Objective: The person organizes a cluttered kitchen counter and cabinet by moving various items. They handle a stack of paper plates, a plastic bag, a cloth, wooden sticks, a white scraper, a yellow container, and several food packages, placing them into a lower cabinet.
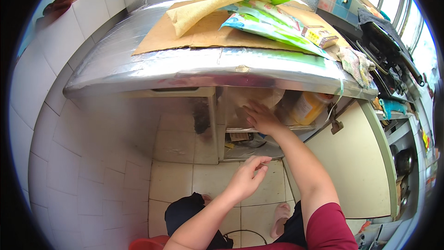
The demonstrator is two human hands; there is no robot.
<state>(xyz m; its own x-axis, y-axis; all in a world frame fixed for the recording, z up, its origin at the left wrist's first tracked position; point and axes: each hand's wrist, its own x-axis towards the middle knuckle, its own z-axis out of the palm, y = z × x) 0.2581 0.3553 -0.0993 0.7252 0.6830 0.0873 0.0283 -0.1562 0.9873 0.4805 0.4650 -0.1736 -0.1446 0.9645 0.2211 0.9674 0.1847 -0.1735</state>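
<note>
Under the foil-covered counter (194, 66), my right hand (262, 118) reaches into a cupboard, its fingers spread against a pale translucent plastic bag or wrapped thing (242, 106) on the upper shelf. Whether the fingers grip it cannot be told. Right of that hand, a clear jar with yellow-orange contents (307, 109) leans on the same shelf. My left hand (251, 177) hovers in front of the cupboard, fingers curled loosely, with nothing visible between them. Below the shelf (298, 128) lie a small brown box (240, 136) and some dark items.
An open cream cupboard door (350, 166) stands at the right. On the counter are cardboard (156, 41), a yellow mesh cloth (208, 7), green packets (270, 29), a small box (319, 36) and a rag (355, 64). A red plastic container (149, 243) is at the lower left.
</note>
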